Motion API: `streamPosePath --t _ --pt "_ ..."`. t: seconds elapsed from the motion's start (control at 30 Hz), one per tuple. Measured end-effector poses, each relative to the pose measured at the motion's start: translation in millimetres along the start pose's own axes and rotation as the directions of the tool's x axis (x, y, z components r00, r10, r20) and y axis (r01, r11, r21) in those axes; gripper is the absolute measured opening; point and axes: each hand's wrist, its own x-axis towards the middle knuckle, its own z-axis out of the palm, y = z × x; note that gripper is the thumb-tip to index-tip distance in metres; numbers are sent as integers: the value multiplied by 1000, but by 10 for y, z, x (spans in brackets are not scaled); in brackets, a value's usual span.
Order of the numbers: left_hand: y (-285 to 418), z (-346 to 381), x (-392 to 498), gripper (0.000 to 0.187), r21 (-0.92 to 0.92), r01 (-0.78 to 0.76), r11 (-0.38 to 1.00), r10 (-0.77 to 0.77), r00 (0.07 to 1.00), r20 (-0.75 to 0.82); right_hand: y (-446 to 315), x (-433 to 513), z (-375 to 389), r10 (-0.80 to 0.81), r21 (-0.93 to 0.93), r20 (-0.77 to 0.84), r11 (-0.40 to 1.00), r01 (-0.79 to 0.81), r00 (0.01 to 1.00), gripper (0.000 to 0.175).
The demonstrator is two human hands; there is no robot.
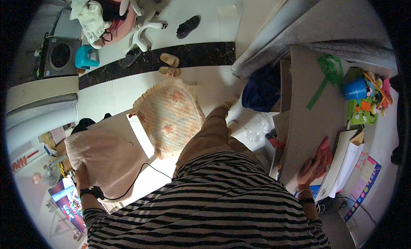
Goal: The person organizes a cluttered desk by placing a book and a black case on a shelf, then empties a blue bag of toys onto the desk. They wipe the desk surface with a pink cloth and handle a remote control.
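Observation:
My right hand point(310, 170) rests on a grey-brown desk top point(305, 130), its fingers over a crumpled red cloth point(326, 152). My left hand point(82, 176) is at the near edge of a beige-pink textured cloth point(106, 159), which covers a surface on my left. Its fingers are dim, and I cannot tell whether they grip the cloth. A black cable point(135, 181) runs from a dark band on my left wrist across the cloth toward my body.
Behind the red cloth stand white folders and papers point(340, 162), a green organizer point(359, 115) and a blue cup point(354, 89). A green ribbon point(327, 72) lies on the desk. On the floor are a quilted floral cushion point(170, 117), slippers point(169, 60) and a clear plastic bag point(257, 127).

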Motion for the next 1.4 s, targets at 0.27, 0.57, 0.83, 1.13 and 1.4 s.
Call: streamPosePath --t 0.27,0.57,0.83,1.13,1.4 --pt "275 -429 -182 84 88 59 994 -61 998 17 122 -48 -17 -66 -2 -7 998 66 998 48" --pt "358 181 191 78 122 405 906 -346 875 -338 195 -45 87 -18 -26 -5 999 18 1000 51" --pt "3016 749 -659 47 -194 -544 816 510 836 -200 213 -102 129 -14 -76 -100 997 7 995 49" --pt "5286 -465 -2603 43 -235 -935 265 942 200 269 70 75 -117 -20 -24 -119 1000 17 993 45" --pt "5408 -317 -2654 44 -29 -989 147 837 108 537 88 25 -96 78 39 -121 997 -74 990 45"
